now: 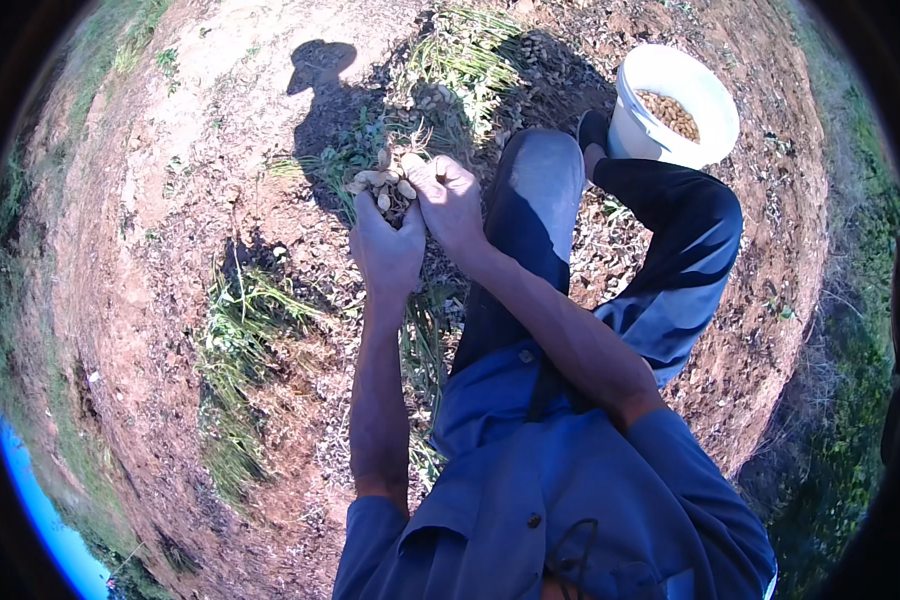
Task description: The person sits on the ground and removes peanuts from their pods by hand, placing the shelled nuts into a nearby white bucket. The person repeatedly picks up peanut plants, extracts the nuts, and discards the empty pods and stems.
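Note:
A cluster of peanut pods (379,187) with thin roots is held in front of my knees. My left hand (387,244) grips it from below, with the pods showing above the thumb. Against its right side, my right hand (448,196) has its fingers curled at the pods and roots. Whether a loose pod is inside the right hand is hidden. Green peanut stems and leaves (352,154) lie on the ground just beyond the cluster.
A white bucket (630,112) partly filled with peanuts (669,114) stands by my foot at upper right. Heaps of pulled peanut plants lie ahead (487,56) and at left (240,360). Dry, reddish soil (142,315) surrounds me, with green growth along the right rim.

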